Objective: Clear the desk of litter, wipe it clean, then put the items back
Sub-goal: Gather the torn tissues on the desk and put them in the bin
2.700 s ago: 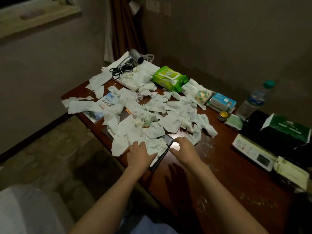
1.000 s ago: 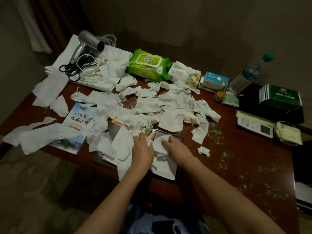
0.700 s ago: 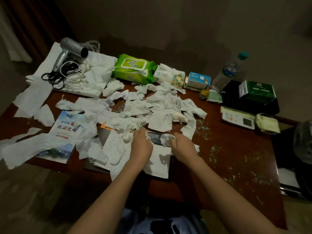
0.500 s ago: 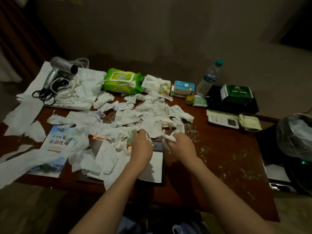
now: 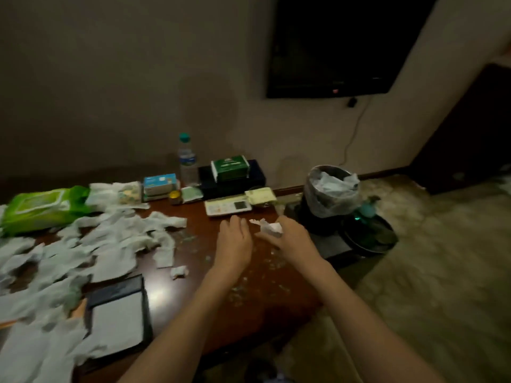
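Torn white tissue scraps (image 5: 110, 239) litter the left half of the brown desk (image 5: 193, 294), and a small wad (image 5: 179, 271) lies apart from them. My right hand (image 5: 290, 240) hovers over the desk's right end and grips a crumpled tissue wad (image 5: 269, 227). Just left of it my left hand (image 5: 235, 239) is raised with fairly straight fingers, and nothing shows in it. A lined trash bin (image 5: 333, 190) stands on the floor just beyond the desk's right end.
A green wipes pack (image 5: 41, 205), blue box (image 5: 159, 183), water bottle (image 5: 188, 158), green box (image 5: 229, 168) and white handset (image 5: 228, 208) line the back edge. A black pad folder (image 5: 119, 313) lies at the front left. A television (image 5: 331, 45) hangs on the wall.
Both hands left the tissue pile over the folder and moved right toward the desk's end. The right hand carries a wad it picked up. The view swung right, revealing the bin.
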Available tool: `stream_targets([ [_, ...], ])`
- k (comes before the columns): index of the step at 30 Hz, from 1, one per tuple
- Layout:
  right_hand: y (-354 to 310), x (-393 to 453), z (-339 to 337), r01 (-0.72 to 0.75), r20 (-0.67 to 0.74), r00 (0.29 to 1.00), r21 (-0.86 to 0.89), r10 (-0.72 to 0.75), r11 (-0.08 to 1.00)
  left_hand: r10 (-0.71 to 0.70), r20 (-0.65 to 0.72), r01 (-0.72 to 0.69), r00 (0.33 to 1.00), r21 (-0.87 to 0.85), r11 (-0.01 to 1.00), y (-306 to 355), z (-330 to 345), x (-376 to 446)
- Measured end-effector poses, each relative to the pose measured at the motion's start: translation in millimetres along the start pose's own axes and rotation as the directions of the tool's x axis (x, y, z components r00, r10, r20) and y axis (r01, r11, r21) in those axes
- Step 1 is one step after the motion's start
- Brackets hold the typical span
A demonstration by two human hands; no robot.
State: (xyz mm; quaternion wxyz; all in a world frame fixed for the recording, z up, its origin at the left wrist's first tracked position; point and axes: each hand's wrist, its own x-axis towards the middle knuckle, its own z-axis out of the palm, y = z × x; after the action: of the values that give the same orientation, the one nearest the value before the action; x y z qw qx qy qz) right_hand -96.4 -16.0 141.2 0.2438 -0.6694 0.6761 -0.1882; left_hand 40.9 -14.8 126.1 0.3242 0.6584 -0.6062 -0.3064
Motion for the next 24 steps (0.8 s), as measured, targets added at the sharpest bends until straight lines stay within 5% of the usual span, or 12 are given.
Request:
stream_targets([
  [8,130.9,-55.2,-92.8,-0.126,-0.292,0.946,0.063,0.139,0.99,0.173,0.179,-0.181,0.969,0.032,0.983,106.8,126.4,-28.8],
  [14,185.0,-49.2,-126.8,-0.195,-0.328,0.909,0.212,0.258,0.958,0.27,0.259,-0.297,0.927,0.07,0.952,153.8,176.1,-7.8],
  [24,212.4,55.5,-125.6,-0.297,-0.168,0.927,0.217,0.336,0.93,0.17,0.208,-0.176,0.963,0.015,0.984,157.4,219.2,110.3],
])
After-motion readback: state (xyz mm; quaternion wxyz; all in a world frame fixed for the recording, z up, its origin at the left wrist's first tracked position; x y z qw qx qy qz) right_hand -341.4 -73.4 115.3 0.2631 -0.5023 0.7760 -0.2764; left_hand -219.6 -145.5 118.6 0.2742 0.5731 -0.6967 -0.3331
